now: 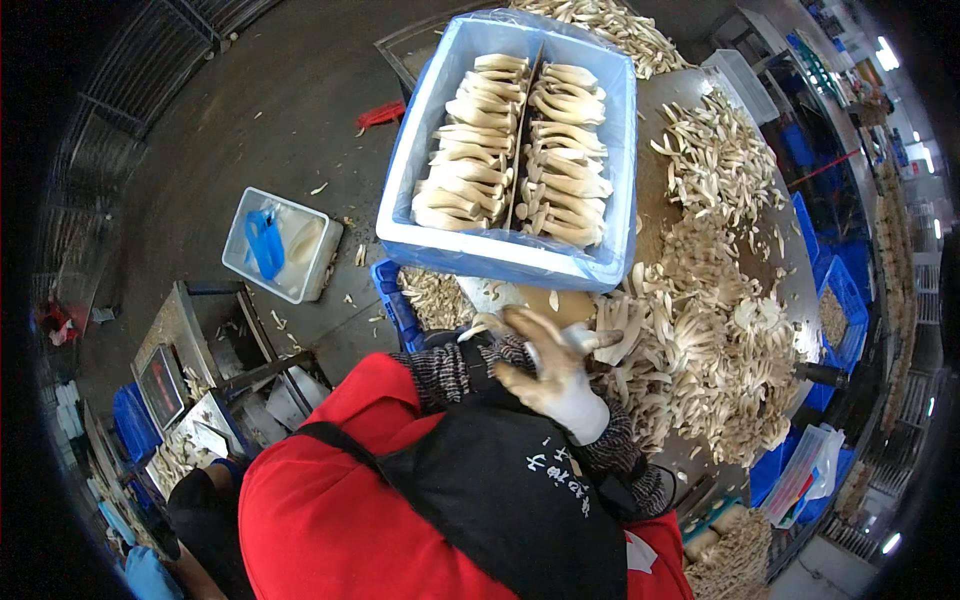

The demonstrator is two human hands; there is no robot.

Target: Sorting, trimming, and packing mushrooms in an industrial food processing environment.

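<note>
My right hand [553, 375], in a stained white glove, is blurred, with its fingers spread in front of my chest. It crosses over my left hand [592, 338], which is mostly hidden; a fingertip points right towards the mushroom pile. A pale mushroom piece [484, 327] lies or hangs by the right fingertips; contact cannot be made out. Beyond my hands stands a blue-and-white box [502, 251] lined with clear plastic. Inside are two rows of trimmed king oyster mushrooms [469, 161], split by a thin upright divider [523, 139]. Clustered mushrooms [697, 345] are heaped on the metal table right of my hands.
A blue crate [397, 307] of trimmings sits below the box. Loose mushrooms [720, 157] cover the table's far right. On the floor at left is a translucent bin [315, 285] with a blue item. A scale [161, 390] and another person's arm [199, 570] are lower left.
</note>
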